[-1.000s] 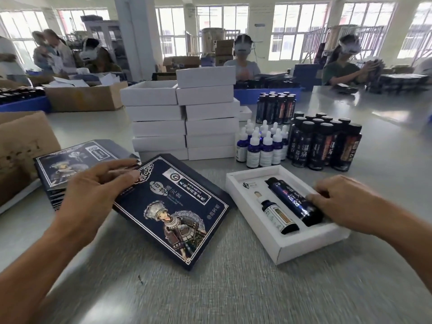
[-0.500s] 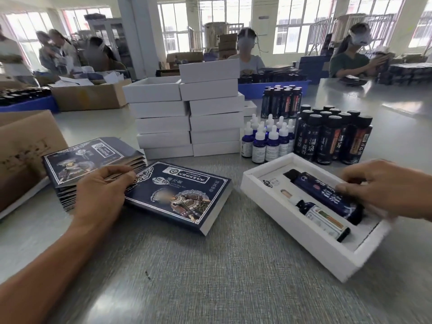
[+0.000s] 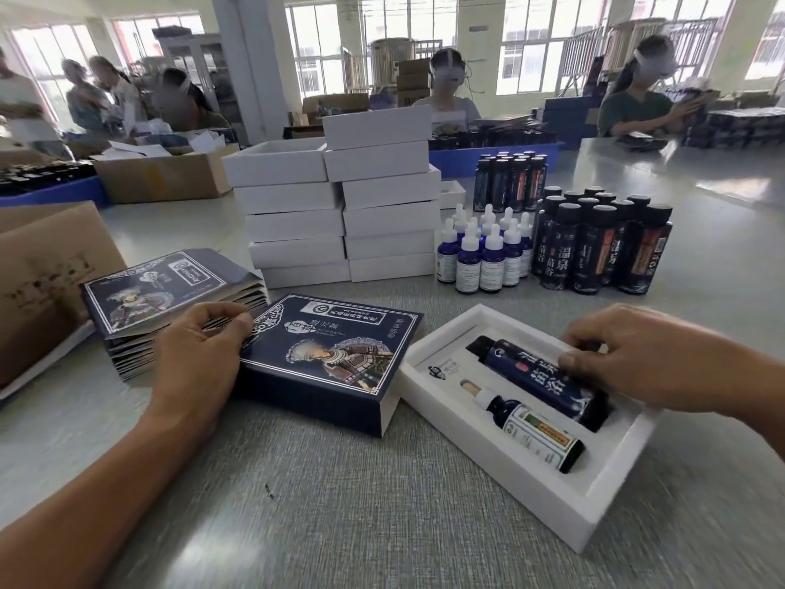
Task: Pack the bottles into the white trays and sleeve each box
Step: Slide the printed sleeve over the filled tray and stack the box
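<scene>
An open white tray [image 3: 552, 499] lies on the grey table at the right. A tall dark blue bottle [image 3: 537, 378] and a small dropper bottle [image 3: 529, 429] lie in its slots. My right hand [image 3: 650, 361] has its curled fingers on the tall bottle, thumb on its label. A sleeved dark blue printed box [image 3: 329, 354] lies left of the tray. My left hand [image 3: 199, 354] rests against that box's left end, beside a stack of flat sleeves [image 3: 170, 295]; its fingertips touch the stack's edge.
Two stacks of white boxes [image 3: 340, 214] stand behind. Several dropper bottles [image 3: 484, 252] and tall dark bottles [image 3: 599, 244] stand at the back right. A cardboard carton [image 3: 46, 269] sits at far left. People work at the far side of the table.
The tray has slid nearer and turned slightly under my right hand. My left hand has shifted from the box's top to its left end by the sleeve stack.
</scene>
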The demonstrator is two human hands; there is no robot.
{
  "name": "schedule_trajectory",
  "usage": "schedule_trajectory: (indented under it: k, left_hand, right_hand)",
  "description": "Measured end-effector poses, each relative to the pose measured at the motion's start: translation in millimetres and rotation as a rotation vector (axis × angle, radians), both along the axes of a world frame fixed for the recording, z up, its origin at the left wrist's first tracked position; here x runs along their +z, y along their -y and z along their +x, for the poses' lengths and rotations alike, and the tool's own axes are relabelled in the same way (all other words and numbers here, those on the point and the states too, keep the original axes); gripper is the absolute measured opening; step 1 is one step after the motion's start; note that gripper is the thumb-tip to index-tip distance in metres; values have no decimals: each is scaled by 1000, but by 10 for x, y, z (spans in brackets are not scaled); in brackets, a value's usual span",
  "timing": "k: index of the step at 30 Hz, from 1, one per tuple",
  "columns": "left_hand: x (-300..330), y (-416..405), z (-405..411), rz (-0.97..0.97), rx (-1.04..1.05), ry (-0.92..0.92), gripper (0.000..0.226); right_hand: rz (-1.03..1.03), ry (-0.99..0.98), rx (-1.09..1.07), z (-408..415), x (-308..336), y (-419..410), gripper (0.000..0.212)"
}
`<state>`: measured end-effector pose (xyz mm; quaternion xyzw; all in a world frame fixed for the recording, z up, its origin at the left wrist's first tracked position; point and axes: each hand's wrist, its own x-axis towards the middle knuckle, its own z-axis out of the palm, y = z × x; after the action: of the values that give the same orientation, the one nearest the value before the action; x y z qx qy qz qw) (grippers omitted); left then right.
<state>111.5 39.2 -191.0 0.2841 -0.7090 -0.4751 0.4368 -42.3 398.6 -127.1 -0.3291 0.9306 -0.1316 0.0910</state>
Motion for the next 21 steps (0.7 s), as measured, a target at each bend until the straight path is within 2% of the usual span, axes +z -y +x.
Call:
schedule_trajectory:
  k: [7,21]
  left_hand:
    - [-10,13,36,31,-33,19,7]
    - [42,-151,62,63,-137,73,14]
  right_hand:
    - [-10,87,148,85,3,37,21]
    - [-29,131,238,67,22,32,19]
